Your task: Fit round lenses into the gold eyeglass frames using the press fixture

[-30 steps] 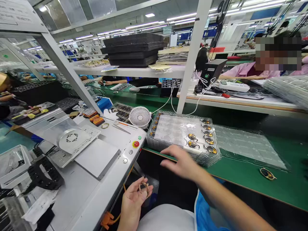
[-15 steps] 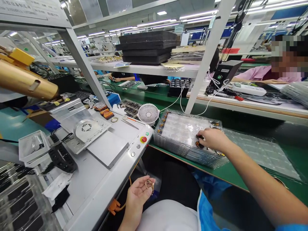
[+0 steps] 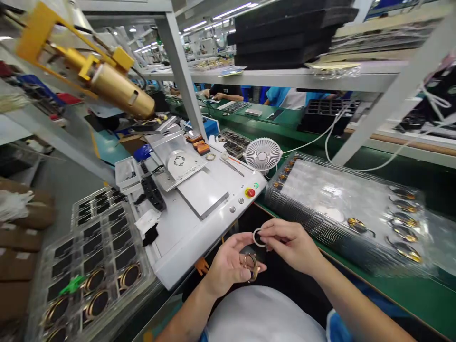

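My left hand (image 3: 228, 266), palm up, holds a gold-coloured metal ring (image 3: 254, 268) between thumb and fingers. Just above it, my right hand (image 3: 290, 243) pinches a thin pale ring (image 3: 255, 239), whose left edge is at my left fingertips. Whether the left fingers also grip that ring is hard to see. To the right, a stack of clear plastic trays (image 3: 320, 178) stands on the green bench. On its top layer lie several round amber-and-black parts with thin tails (image 3: 404, 232). One such part (image 3: 356, 224) lies apart from that row.
Left of my hands is a white machine with a metal fixture plate (image 3: 178, 159), a red stop button (image 3: 250, 192) and a gold cylinder (image 3: 123, 92) overhead. A white fan (image 3: 262, 154) stands behind. Clear trays (image 3: 137, 237) with dark round parts are lower left.
My right hand has come back from the tray stack to my left hand, with a thin pale ring now between its fingers. My left hand keeps the gold ring. The view has swung left.
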Demonstrator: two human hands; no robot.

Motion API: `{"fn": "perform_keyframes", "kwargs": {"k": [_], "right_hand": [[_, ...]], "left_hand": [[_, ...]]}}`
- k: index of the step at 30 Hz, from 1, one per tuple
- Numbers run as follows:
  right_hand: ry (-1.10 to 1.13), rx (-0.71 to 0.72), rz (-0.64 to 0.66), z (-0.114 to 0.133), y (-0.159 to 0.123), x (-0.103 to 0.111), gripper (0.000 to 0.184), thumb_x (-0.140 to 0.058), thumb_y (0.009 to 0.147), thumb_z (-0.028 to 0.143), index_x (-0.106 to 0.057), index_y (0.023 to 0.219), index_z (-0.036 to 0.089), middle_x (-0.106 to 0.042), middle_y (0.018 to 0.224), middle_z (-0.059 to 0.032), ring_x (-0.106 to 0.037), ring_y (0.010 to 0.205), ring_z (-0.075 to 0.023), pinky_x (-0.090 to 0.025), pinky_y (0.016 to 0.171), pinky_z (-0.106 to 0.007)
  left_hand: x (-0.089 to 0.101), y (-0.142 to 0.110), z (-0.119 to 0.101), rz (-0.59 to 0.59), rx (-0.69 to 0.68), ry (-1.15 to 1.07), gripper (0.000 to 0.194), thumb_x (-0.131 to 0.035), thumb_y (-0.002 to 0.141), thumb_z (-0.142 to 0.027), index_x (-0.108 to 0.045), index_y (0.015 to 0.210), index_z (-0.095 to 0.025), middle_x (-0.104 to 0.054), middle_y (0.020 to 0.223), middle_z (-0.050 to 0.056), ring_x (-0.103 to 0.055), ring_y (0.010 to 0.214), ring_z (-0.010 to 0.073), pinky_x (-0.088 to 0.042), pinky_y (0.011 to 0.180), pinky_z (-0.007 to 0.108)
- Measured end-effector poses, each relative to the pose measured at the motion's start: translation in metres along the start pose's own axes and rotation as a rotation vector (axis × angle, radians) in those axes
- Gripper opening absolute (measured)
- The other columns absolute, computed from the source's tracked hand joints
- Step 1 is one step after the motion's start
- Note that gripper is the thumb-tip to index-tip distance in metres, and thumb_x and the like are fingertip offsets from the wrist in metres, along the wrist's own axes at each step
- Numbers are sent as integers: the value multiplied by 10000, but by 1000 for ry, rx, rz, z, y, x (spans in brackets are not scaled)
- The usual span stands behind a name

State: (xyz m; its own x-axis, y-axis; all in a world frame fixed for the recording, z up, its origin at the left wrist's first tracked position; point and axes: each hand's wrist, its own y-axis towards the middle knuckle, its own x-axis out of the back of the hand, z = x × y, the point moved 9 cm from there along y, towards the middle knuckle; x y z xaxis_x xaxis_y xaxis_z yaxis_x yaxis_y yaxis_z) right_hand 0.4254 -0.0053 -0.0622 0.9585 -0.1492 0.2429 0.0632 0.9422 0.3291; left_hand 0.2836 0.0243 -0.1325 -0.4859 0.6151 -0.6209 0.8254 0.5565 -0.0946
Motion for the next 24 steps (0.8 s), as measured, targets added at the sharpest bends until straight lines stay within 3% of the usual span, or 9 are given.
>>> {"fn": "perform_keyframes", "kwargs": {"k": [3,6,8,11,15,17,20,22,24], "right_hand": [[-119,121,74,16,4,-24,174,-581,965,147,-735,899,196,-698,955,-80,-683,769,-165,-556,650,-264],[-188,118,171,15,23,-41,135,-570,951,154,-669,870,196,-692,1072,-104,-668,853,-184,-539,699,-282],[-196,-26,143,-2,52,-44,108,-596,936,189,-613,830,201,-705,972,-84,-654,797,-185,-523,693,-288],[-156,-295,27,-40,105,-44,147,-591,937,206,-545,797,217,-665,663,-1,-621,610,-167,-491,625,-269],[-171,-425,-103,-66,154,-41,134,-602,910,194,-532,798,215,-639,564,22,-578,497,-151,-434,546,-249],[-197,-443,-170,-67,153,-33,124,-664,875,231,-545,846,212,-604,534,40,-573,504,-159,-420,548,-253],[-184,-406,-200,-57,120,-29,219,-699,878,373,-556,902,209,-590,559,44,-596,553,-177,-439,569,-273],[-63,-355,-115,-47,88,-41,278,-667,907,465,-590,875,200,-649,642,-1,-633,603,-192,-478,582,-293],[68,-305,-4,-37,54,-59,323,-695,898,494,-668,965,180,-744,868,-75,-705,775,-231,-545,653,-324]], "left_hand": [[14,-16,4,-28,16,-16,836,-1013,541,-417,-692,1297,-264,-717,1214,94,-795,862,234,-609,772,315],[35,-30,3,-137,-47,0,818,-1001,571,-425,-689,1303,-235,-770,1098,99,-784,874,223,-591,799,314],[47,-38,-1,-211,-91,30,795,-983,618,-413,-673,1325,-223,-800,1028,110,-778,890,218,-575,828,314],[56,-46,-9,-266,-118,89,820,-963,654,-411,-634,1377,-205,-819,967,124,-773,935,234,-559,858,323],[57,-56,-22,-288,-170,174,912,-950,663,-442,-563,1454,-205,-813,1008,131,-758,1031,285,-554,931,385],[56,-62,-28,-300,-205,227,934,-934,684,-450,-528,1485,-195,-806,1013,135,-752,1063,311,-549,978,432],[52,-67,-35,-328,-253,368,906,-910,726,-376,-497,1514,-207,-771,1161,169,-752,1081,337,-567,997,479],[47,-68,-39,-369,-284,546,895,-894,739,-276,-479,1531,-252,-634,1433,209,-759,1078,339,-577,1007,500],[37,-64,-41,-389,-324,767,915,-873,739,-195,-458,1550,-283,-427,1626,218,-753,1102,347,-569,1040,518]]}}
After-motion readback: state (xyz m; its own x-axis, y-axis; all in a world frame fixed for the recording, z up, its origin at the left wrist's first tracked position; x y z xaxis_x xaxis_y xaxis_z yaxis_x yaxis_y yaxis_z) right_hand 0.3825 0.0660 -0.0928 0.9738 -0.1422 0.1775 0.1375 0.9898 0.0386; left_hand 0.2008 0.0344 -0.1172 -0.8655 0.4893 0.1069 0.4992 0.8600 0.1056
